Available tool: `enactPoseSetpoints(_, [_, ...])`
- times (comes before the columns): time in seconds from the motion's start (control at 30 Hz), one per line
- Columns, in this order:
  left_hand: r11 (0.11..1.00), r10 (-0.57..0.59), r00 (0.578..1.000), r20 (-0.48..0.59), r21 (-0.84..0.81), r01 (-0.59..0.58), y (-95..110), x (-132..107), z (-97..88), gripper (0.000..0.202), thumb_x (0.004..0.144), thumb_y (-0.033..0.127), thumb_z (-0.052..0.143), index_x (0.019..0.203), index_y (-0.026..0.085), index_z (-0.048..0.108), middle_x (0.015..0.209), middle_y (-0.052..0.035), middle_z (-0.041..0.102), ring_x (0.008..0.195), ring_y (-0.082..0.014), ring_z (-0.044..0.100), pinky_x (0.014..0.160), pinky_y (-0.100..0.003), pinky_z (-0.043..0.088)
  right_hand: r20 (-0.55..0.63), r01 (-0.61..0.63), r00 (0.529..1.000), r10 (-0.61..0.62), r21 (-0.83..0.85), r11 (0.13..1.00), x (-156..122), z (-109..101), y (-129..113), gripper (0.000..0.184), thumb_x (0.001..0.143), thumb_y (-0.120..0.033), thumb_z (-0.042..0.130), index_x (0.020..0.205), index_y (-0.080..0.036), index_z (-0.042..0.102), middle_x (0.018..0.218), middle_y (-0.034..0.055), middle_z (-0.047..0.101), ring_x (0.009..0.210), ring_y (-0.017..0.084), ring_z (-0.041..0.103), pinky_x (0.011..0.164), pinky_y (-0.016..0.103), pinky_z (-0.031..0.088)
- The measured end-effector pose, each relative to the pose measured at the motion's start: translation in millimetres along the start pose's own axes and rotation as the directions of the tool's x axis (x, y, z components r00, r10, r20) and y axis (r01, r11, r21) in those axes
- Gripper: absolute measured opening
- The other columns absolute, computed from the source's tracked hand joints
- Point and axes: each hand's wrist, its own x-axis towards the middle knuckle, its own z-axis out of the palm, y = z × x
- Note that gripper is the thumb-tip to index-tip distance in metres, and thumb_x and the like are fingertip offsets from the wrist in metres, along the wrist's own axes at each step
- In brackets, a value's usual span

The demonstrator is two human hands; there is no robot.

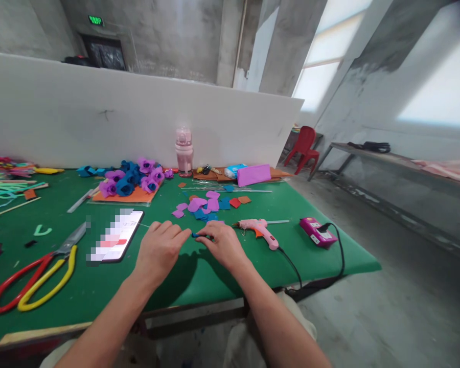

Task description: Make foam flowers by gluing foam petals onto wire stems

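My left hand [161, 248] is closed round a thin wire [144, 225], whose end pokes out to the left past the knuckles. Between the two hands a small dark blue paper piece [194, 235] sits at the wire's other end. Thumb and fingers of my right hand [224, 246] pinch that blue piece. Both hands are just above the green tabletop [222, 286]. Loose purple petals [197, 205], with blue and red ones, lie scattered beyond them. To the right hand's right lies a pink glue gun [258, 229] with a glue stick in its back.
Left of my hands lie a phone [117, 237] and large red-and-yellow-handled scissors [57, 263]. Purple and blue paper flowers [128, 179] rest on orange paper. A pink bottle [184, 153] stands by the white board [138, 112]. A magenta power block [317, 232] with a cord sits right.
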Motion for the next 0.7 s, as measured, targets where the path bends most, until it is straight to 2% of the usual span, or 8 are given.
enactPoseSetpoints(0.07, [0.999,-0.03,1.0,0.001,-0.024,0.03,-3.4,-1.4,-0.9,0.024,0.081,0.011,0.044,0.086,0.021,0.065,0.062,-0.0032,0.06,0.066,-0.0188,0.05,0.06,-0.032,0.029,-0.021,-0.038,0.999,0.038,0.001,0.999,0.5,-0.2,1.1,0.008,0.07,-0.018,0.065,0.072,-0.023,0.071,0.071,0.0029,0.061,0.071,0.016,0.053,0.066,0.029,0.037])
enactPoseSetpoints(0.17, [0.95,-0.226,0.974,0.015,-0.216,0.224,-8.1,-2.7,-3.2,0.024,0.084,0.02,0.042,0.089,0.021,0.065,0.067,-0.0037,0.063,0.068,-0.0184,0.052,0.062,-0.03,0.033,-0.103,-0.168,0.976,0.19,0.19,0.967,3.2,-0.1,2.3,0.004,0.067,-0.018,0.067,0.068,-0.022,0.07,0.067,0.0008,0.06,0.066,0.014,0.052,0.064,0.027,0.038])
enactPoseSetpoints(0.23, [0.797,-0.4,0.91,0.109,-0.449,0.404,-6.7,-1.3,-5.8,0.023,0.084,0.028,0.042,0.093,0.021,0.063,0.07,-0.0026,0.064,0.064,-0.0161,0.053,0.06,-0.027,0.036,-0.09,-0.28,0.93,0.355,0.452,0.847,5.3,1.3,2.3,0.006,0.067,-0.025,0.067,0.07,-0.02,0.069,0.064,-0.0011,0.059,0.059,0.011,0.05,0.059,0.025,0.04])
enactPoseSetpoints(0.3, [0.531,-0.494,0.82,0.289,-0.646,0.547,-0.9,2.0,-8.9,0.024,0.083,0.035,0.045,0.095,0.021,0.06,0.066,-0.0005,0.062,0.056,-0.0131,0.051,0.054,-0.024,0.037,0.035,-0.369,0.87,0.492,0.708,0.602,6.9,2.9,1.4,0.016,0.065,-0.032,0.068,0.073,-0.018,0.068,0.062,-0.0026,0.058,0.053,0.008,0.048,0.054,0.022,0.041])
enactPoseSetpoints(0.4, [0.144,-0.447,0.731,0.515,-0.765,0.627,11.3,7.3,-13.4,0.024,0.08,0.038,0.049,0.088,0.018,0.058,0.057,0.0018,0.058,0.044,-0.0093,0.044,0.045,-0.021,0.034,0.223,-0.416,0.801,0.556,0.874,0.25,7.7,4.0,-0.4,0.026,0.06,-0.034,0.073,0.078,-0.015,0.068,0.061,-0.0037,0.058,0.051,0.004,0.05,0.055,0.017,0.044])
enactPoseSetpoints(0.5, [-0.126,-0.342,0.698,0.629,-0.767,0.63,20.4,9.8,-15.4,0.021,0.078,0.036,0.052,0.082,0.016,0.056,0.053,0.0021,0.058,0.038,-0.0064,0.04,0.041,-0.018,0.029,0.281,-0.404,0.777,0.564,0.909,0.104,7.4,4.4,-0.9,0.029,0.056,-0.031,0.077,0.078,-0.014,0.067,0.062,-0.0035,0.058,0.053,0.003,0.052,0.056,0.015,0.047])
enactPoseSetpoints(0.6, [-0.292,-0.246,0.66,0.71,-0.704,0.648,24.7,10.3,-14.4,0.018,0.076,0.033,0.052,0.078,0.015,0.055,0.047,0.0021,0.057,0.033,-0.0052,0.037,0.036,-0.017,0.025,0.288,-0.384,0.766,0.575,0.922,0.049,7.0,6.0,-0.9,0.024,0.056,-0.028,0.077,0.072,-0.014,0.066,0.058,-0.0046,0.058,0.05,0.002,0.052,0.052,0.013,0.046])
enactPoseSetpoints(0.7, [-0.294,-0.248,0.627,0.738,-0.674,0.677,27.3,10.9,-12.2,0.014,0.075,0.028,0.05,0.072,0.015,0.053,0.042,0.0025,0.056,0.03,-0.0048,0.036,0.033,-0.016,0.022,0.3,-0.384,0.752,0.587,0.923,0.02,7.2,8.5,-1.5,0.024,0.056,-0.027,0.077,0.072,-0.013,0.066,0.056,-0.0051,0.057,0.049,0.002,0.051,0.05,0.012,0.047])
